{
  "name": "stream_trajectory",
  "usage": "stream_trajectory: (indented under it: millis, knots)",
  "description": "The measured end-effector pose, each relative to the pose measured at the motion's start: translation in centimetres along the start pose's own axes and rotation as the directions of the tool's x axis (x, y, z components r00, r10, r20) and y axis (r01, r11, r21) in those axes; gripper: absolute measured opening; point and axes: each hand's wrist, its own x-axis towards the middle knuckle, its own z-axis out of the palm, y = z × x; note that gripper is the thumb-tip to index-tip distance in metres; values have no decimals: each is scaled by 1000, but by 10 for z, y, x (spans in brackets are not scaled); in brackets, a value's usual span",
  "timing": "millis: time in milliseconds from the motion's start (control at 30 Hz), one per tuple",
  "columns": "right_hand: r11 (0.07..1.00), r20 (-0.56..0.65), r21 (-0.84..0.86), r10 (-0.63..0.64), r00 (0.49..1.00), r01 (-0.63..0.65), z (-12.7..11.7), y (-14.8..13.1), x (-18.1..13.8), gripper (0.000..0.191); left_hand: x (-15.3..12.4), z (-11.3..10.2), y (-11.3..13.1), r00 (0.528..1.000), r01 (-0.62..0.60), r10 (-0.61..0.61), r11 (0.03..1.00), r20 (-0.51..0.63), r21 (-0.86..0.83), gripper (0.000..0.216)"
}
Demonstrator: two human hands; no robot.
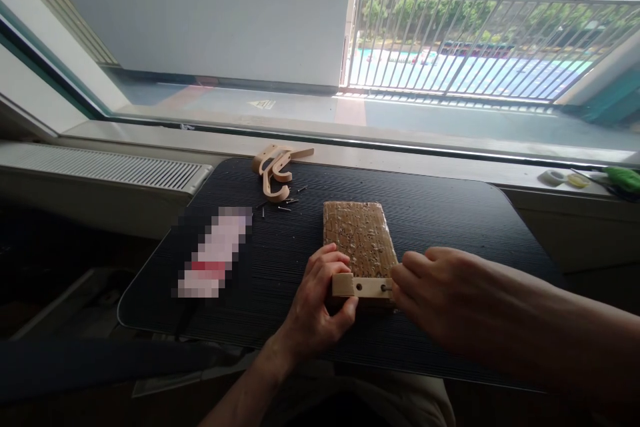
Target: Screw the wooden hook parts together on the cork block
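A small pale wooden strip [361,286] with holes lies across the near edge of a brown pitted board [361,235] on the black ribbed table [440,213]. My left hand [320,303] is closed round the strip's left end, thumb under it. My right hand [440,293] pinches at the strip's right end, where a small dark screw or nail [386,287] sits in a hole; what the fingertips hold is hidden.
Curved wooden hook pieces [277,170] and several small dark nails [287,203] lie at the table's far left. A blurred pink-white object [215,252] lies left of the board. Tape rolls [554,177] and a green item [625,179] rest on the windowsill at right. A radiator [100,167] sits left.
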Motion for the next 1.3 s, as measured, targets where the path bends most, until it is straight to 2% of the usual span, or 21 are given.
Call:
stream_trajectory:
  millis: [100,200,300,367,433,467,533,700,800,900,1000,1100,1167,1300]
  knots:
    - [997,49,74,-17,999,13,8,3,8,9,0,0,-1,1000,8,-8,1000,4,-1,33]
    - [974,210,205,54,976,-98,9,12,17,9,0,-1,-1,1000,20,-20,1000,2,-8,31]
    - [902,445,336,103,890,-272,1,21,29,12,0,-1,0,999,32,-32,999,1,-15,29]
    - [856,568,332,154,809,-396,-7,24,36,14,-1,-1,0,999,32,-32,999,-1,-16,29]
    - [833,631,271,224,742,-482,-13,24,40,12,-1,-1,0,1000,24,-24,1000,-6,-16,29]
    - [830,635,243,256,729,-502,-15,23,42,11,-1,-1,0,1000,20,-20,1000,-9,-16,29]
    - [832,604,224,290,743,-507,-18,21,43,12,-2,0,-1,1000,18,-18,1000,-14,-19,28]
    - [885,511,230,244,824,-405,-19,16,38,9,-2,0,-1,1000,17,-18,1000,-22,-24,28]
    - [930,407,221,185,894,-293,-14,13,31,14,-1,0,0,1000,17,-17,1000,-23,-25,28]
    - [982,263,133,92,960,-130,-4,7,23,11,-1,-1,0,1000,21,-21,1000,-18,-24,30]
    - [997,156,75,21,988,-33,7,0,17,9,0,-1,0,1000,26,-26,999,-12,-21,30]
    - [991,161,98,70,984,-86,12,-4,17,11,0,-2,1,999,41,-41,999,-6,-17,29]
    - [972,249,149,139,958,-180,9,-3,19,14,1,-2,1,999,45,-45,999,-4,-16,28]
    - [889,499,262,209,841,-376,0,7,26,16,0,0,0,999,45,-45,999,-9,-12,28]
